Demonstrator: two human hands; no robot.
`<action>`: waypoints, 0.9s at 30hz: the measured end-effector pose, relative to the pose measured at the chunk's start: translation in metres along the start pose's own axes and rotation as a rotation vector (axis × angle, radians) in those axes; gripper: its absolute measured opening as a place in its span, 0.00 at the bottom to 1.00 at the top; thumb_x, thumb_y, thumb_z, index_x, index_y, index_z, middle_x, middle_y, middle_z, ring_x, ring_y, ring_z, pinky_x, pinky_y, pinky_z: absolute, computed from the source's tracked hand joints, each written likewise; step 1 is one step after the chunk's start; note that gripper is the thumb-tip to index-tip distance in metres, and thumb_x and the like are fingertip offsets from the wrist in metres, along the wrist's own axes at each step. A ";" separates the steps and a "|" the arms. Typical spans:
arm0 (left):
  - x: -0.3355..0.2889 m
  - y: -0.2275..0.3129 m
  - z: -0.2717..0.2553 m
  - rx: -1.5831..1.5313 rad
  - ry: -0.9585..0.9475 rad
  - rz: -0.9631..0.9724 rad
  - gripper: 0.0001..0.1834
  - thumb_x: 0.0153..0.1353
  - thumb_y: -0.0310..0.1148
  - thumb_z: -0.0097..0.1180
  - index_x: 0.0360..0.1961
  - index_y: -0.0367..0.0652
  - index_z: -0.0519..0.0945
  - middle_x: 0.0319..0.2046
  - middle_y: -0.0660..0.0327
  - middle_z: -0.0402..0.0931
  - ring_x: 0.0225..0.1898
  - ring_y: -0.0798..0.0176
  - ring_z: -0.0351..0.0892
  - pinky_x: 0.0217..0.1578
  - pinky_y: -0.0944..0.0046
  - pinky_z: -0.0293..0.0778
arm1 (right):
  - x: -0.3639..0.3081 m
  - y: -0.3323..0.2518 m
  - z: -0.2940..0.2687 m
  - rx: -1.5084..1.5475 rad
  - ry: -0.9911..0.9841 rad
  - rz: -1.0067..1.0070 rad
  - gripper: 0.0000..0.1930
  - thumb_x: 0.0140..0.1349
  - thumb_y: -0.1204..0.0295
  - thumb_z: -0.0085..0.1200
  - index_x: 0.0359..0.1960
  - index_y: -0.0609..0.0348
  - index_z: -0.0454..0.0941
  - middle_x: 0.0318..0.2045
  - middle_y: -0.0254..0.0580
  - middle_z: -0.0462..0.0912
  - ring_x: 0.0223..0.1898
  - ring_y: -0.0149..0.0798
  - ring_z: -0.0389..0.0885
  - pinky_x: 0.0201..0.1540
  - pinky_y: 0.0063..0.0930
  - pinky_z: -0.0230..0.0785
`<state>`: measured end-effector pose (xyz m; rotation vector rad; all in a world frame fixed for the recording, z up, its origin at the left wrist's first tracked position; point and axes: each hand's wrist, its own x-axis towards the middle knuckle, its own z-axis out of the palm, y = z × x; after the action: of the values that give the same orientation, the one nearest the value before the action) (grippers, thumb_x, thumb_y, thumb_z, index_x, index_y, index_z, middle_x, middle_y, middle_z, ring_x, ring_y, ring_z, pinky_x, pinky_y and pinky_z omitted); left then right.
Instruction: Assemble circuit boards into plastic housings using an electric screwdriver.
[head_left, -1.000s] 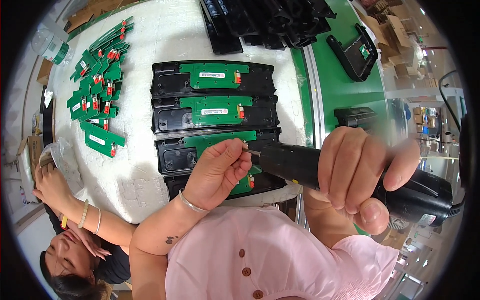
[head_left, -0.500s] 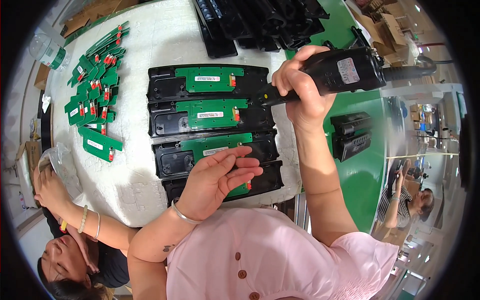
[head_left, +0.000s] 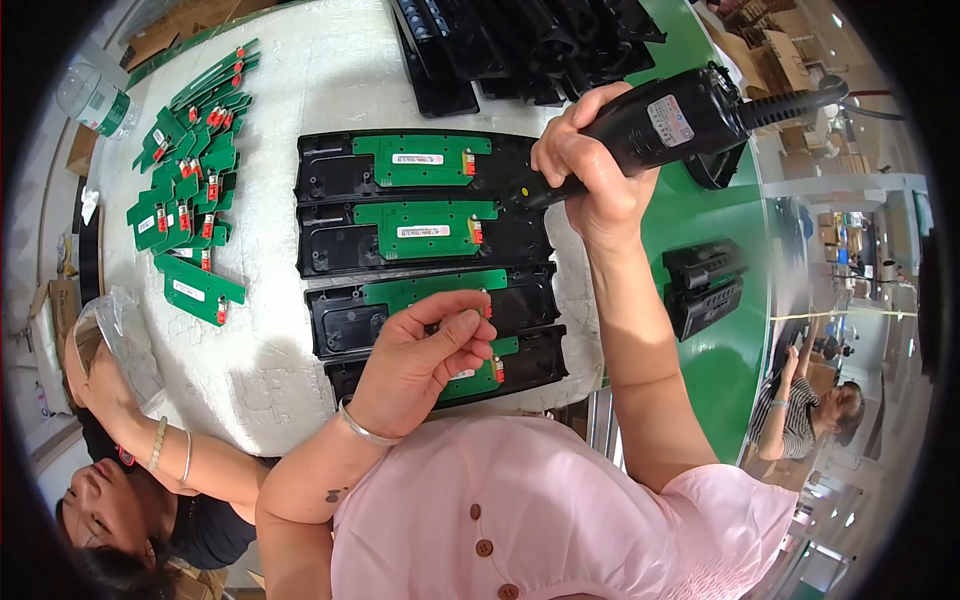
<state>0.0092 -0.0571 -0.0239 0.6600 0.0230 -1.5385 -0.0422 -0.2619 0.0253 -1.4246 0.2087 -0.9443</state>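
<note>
My right hand (head_left: 605, 190) is wrapped around a black corded electric screwdriver (head_left: 655, 122). Its narrow end points left, near the right ends of the top two black plastic housings (head_left: 325, 163). Several such housings lie in a column on the pale work surface, each bearing a green circuit board (head_left: 428, 214) with a white label and a red part. Over the lower two housings hovers my left hand (head_left: 420, 350), palm turned up, thumb and fingertips drawn together. Whatever they may pinch is too small to make out. That hand partly hides the third and fourth boards.
Loose green circuit boards (head_left: 190, 200) are heaped at the left. Black plastic parts (head_left: 500, 50) are piled at the far side, with two more (head_left: 703, 285) on the green table at right. A plastic bottle (head_left: 98, 105) stands far left. Co-workers are on both sides.
The fingers of my left hand have curled inward from a more spread pose. My right hand has shifted slightly left with the screwdriver. The co-worker at left has moved a little.
</note>
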 end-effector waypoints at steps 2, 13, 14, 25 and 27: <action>0.001 0.000 -0.003 -0.024 -0.011 0.005 0.11 0.60 0.30 0.52 0.43 0.37 0.75 0.34 0.60 0.77 0.33 0.71 0.78 0.35 0.76 0.75 | 0.001 -0.001 0.001 0.000 -0.013 0.009 0.09 0.45 0.85 0.45 0.30 0.67 0.64 0.15 0.39 0.70 0.14 0.28 0.68 0.19 0.23 0.65; 0.004 0.000 -0.002 -0.275 0.053 0.050 0.09 0.61 0.30 0.50 0.40 0.38 0.75 0.35 0.60 0.77 0.34 0.72 0.77 0.34 0.78 0.75 | -0.031 -0.080 0.035 0.273 -0.363 -0.231 0.15 0.48 0.77 0.48 0.39 0.54 0.64 0.10 0.24 0.69 0.09 0.22 0.67 0.15 0.13 0.62; 0.005 -0.001 -0.003 -0.298 0.003 0.053 0.09 0.61 0.30 0.50 0.40 0.38 0.75 0.34 0.60 0.77 0.33 0.73 0.77 0.34 0.78 0.76 | -0.032 -0.089 0.036 0.212 -0.383 -0.244 0.15 0.47 0.78 0.52 0.37 0.53 0.64 0.11 0.25 0.71 0.10 0.22 0.69 0.16 0.13 0.65; -0.004 -0.003 0.007 -0.332 -0.101 0.104 0.17 0.65 0.39 0.43 0.43 0.34 0.72 0.40 0.55 0.74 0.41 0.67 0.75 0.44 0.70 0.74 | -0.040 -0.073 0.038 0.213 -0.488 -0.100 0.15 0.52 0.74 0.57 0.39 0.50 0.64 0.13 0.24 0.71 0.11 0.27 0.68 0.15 0.21 0.59; -0.006 0.002 0.016 -0.375 0.015 -0.077 0.19 0.66 0.39 0.39 0.46 0.31 0.69 0.43 0.51 0.72 0.48 0.60 0.72 0.50 0.65 0.71 | -0.039 -0.049 0.049 0.084 -0.321 -0.076 0.15 0.51 0.76 0.54 0.38 0.53 0.63 0.13 0.28 0.67 0.11 0.27 0.64 0.17 0.24 0.59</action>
<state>0.0043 -0.0583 -0.0074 0.3752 0.3435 -1.5490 -0.0569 -0.1935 0.0624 -1.4913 -0.1228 -0.7628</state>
